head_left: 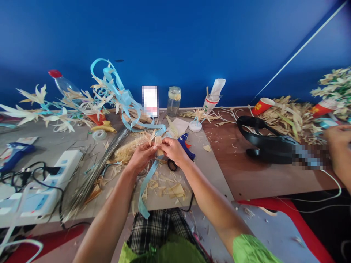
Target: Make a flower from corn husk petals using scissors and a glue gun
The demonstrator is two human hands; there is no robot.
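Observation:
In front of me, my left hand (142, 155) and my right hand (174, 149) meet over the table, fingers pinched. Between them is a pale dry husk strip (158, 140), which both hands grip; its lower end is hidden by fingers. Light blue ribbon (148, 186) hangs just beneath my hands down to the table's front edge. Beside my left hand lies a rough straw-coloured bundle (128, 149). A blue glue gun (186, 146) rests just past my right hand, with a black ring-shaped handle (172, 165) under that wrist. Husk scraps (175, 190) litter the tabletop below.
Thin metal wires (95, 177) lie left, near a white power strip (61, 175) and another glue gun (18, 155). Husk flowers (57, 118), a bottle (174, 102) and a paper cup (210, 104) stand behind. At right are a black headset (263, 149) and another person's hand (338, 140).

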